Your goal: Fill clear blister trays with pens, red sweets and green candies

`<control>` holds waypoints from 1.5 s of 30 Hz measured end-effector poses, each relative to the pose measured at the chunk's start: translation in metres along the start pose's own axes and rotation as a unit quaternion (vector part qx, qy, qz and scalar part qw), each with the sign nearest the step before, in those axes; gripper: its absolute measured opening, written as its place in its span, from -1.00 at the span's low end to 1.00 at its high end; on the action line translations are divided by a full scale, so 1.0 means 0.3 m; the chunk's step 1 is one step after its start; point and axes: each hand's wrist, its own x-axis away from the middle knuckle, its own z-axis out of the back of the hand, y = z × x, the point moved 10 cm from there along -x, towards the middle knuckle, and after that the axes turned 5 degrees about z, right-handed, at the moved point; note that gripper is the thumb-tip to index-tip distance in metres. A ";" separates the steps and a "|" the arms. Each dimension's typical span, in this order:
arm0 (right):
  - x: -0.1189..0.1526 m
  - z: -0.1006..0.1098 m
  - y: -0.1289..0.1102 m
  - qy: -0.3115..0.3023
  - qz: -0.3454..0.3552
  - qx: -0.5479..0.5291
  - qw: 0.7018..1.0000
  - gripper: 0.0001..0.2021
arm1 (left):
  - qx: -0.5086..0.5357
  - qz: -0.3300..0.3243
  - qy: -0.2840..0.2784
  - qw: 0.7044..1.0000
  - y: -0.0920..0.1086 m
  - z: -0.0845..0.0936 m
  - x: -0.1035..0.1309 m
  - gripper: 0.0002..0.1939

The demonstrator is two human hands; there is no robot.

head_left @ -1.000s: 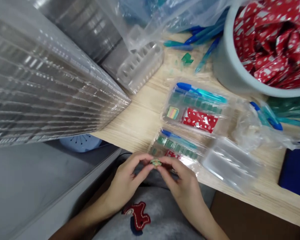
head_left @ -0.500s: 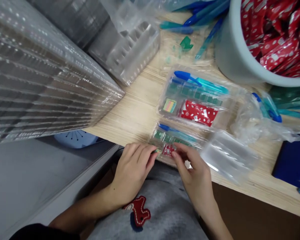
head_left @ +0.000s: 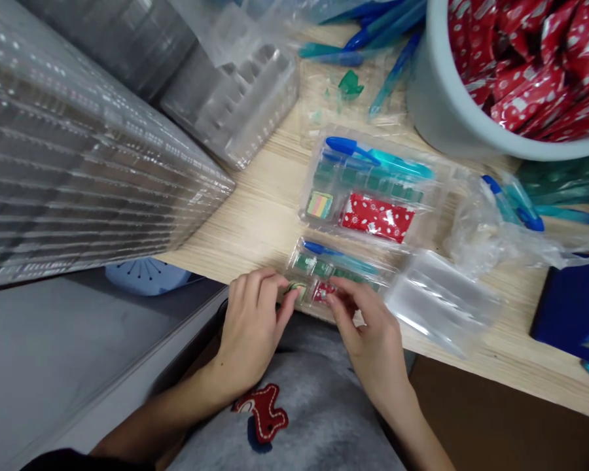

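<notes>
A shallow clear plastic tray lies at the table's front edge, holding a blue-and-teal plastic tool and a row of green squares. My left hand pinches the edge of a small striped square at the tray's near left compartment. Thumb and index finger of my right hand close on a red polka-dot packet beside it; the fingers cover its right part. Just behind, a second clear tray contains another blue-and-teal tool, green squares, a striped square and a larger red dotted packet.
Tall stacks of clear trays rise on the left. A pale bucket full of red dotted packets stands at the back right. Clear plastic lids, crumpled film and a dark blue box lie to the right.
The striped square, tilted in my left fingertips before, now lies flatter in the near left compartment. My right fingers stay at the red packet. The whole view has shifted slightly.
</notes>
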 end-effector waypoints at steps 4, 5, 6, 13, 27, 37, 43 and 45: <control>-0.003 -0.001 -0.003 0.003 0.010 0.006 1.000 -0.84 | -0.048 -0.027 0.013 0.998 0.022 0.004 0.007 -0.97; -0.003 -0.002 -0.003 0.003 0.010 0.007 1.000 -0.84 | -0.062 -0.035 0.018 0.997 0.028 0.006 0.009 -0.96; -0.003 -0.003 -0.004 0.002 0.011 0.008 1.000 -0.84 | -0.073 -0.042 0.022 0.996 0.033 0.007 0.011 -0.94; 0.003 -0.002 -0.001 0.006 0.007 -0.003 1.000 -0.83 | 0.009 -0.015 -0.009 1.000 0.006 -0.014 0.000 -0.87; 0.006 0.001 0.017 0.010 -0.017 -0.039 0.999 -0.85 | 0.188 0.058 -0.089 0.976 -0.090 -0.076 -0.015 -0.84; 0.049 0.183 0.089 0.131 -0.075 -0.063 0.986 -0.86 | 0.179 0.025 -0.028 0.983 -0.092 -0.034 0.001 -0.80; -0.020 0.145 -0.077 0.160 0.015 -0.098 0.982 -0.82 | 0.349 0.141 0.021 0.926 -0.166 0.007 -0.007 -0.79; -0.060 0.006 -0.228 0.096 0.129 -0.109 0.981 -0.71 | 0.435 0.214 -0.015 0.874 -0.216 -0.003 0.010 -0.61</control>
